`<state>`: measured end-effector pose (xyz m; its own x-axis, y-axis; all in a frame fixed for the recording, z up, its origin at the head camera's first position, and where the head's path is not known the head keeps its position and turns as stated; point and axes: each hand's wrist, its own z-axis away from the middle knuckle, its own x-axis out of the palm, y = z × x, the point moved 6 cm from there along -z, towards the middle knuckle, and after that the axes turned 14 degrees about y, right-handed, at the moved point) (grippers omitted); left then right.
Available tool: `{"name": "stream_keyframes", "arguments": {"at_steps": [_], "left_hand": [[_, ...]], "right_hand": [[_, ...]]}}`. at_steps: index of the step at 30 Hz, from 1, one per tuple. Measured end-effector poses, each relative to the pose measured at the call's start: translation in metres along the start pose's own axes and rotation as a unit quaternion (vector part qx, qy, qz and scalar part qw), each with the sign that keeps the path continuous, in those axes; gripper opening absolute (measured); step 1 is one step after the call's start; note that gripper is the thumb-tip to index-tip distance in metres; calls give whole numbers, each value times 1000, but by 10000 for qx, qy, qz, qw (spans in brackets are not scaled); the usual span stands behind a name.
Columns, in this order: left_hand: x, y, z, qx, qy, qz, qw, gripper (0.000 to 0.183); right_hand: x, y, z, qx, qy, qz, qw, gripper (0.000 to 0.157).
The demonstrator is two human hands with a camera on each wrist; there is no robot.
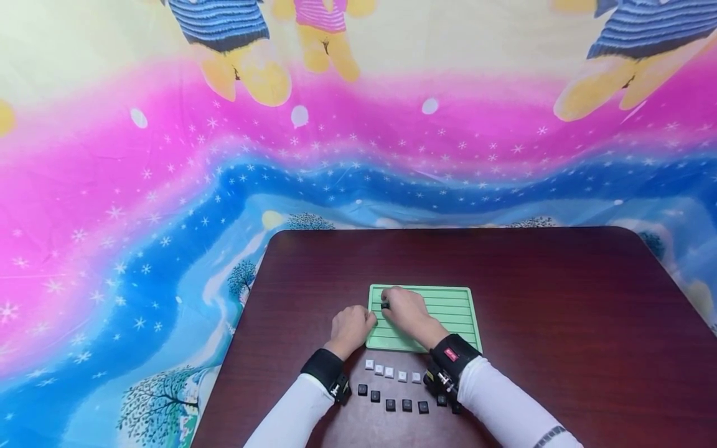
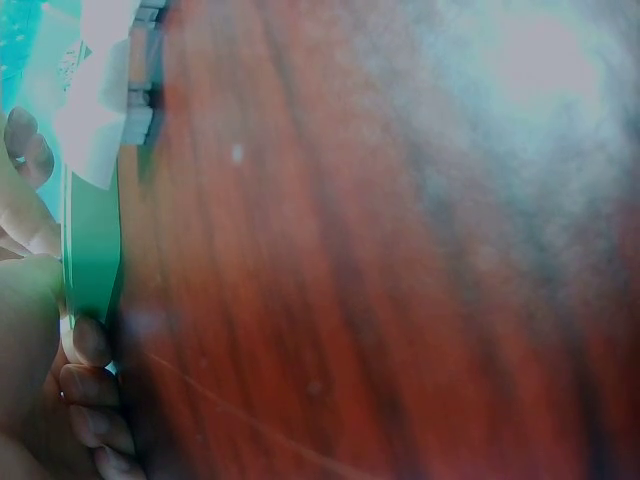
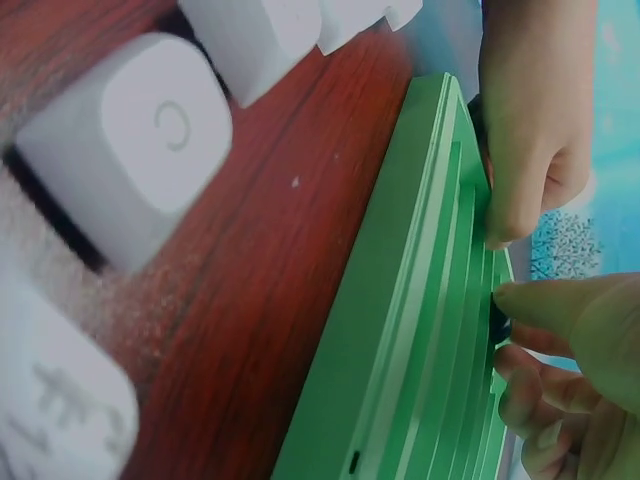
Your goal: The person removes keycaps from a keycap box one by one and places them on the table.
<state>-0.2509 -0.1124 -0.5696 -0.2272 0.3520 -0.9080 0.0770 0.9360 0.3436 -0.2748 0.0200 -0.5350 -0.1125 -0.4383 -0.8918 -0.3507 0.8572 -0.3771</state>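
A light green ridged tray [image 1: 448, 320] lies on the table. My left hand [image 1: 351, 325] grips its left edge; in the left wrist view the thumb lies over the rim and the curled fingers [image 2: 92, 385] are at its outer side. Above the tray's left part, my right hand [image 1: 407, 309] pinches a small black keycap [image 1: 384, 305] between thumb and fingers. The right wrist view shows that keycap [image 3: 499, 322] as a dark piece close to the ridges, mostly hidden by the fingers. I cannot tell whether it touches the tray.
In front of the tray runs a row of white keycaps [image 1: 389, 372], with a row of black keycaps [image 1: 406, 406] nearer me. My right wrist and its strap [image 1: 456, 353] partly cover the right end of both rows. A patterned cloth [image 1: 358, 155] hangs behind the dark wooden table [image 1: 549, 311].
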Motion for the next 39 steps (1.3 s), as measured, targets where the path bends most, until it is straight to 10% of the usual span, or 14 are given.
{"name": "stream_keyframes", "arguments": {"at_steps": [39], "left_hand": [[-1,2,0,-78,-90,31,9999,49]], "right_hand": [[-23,5,16,-217,106,172,9996,29]]}}
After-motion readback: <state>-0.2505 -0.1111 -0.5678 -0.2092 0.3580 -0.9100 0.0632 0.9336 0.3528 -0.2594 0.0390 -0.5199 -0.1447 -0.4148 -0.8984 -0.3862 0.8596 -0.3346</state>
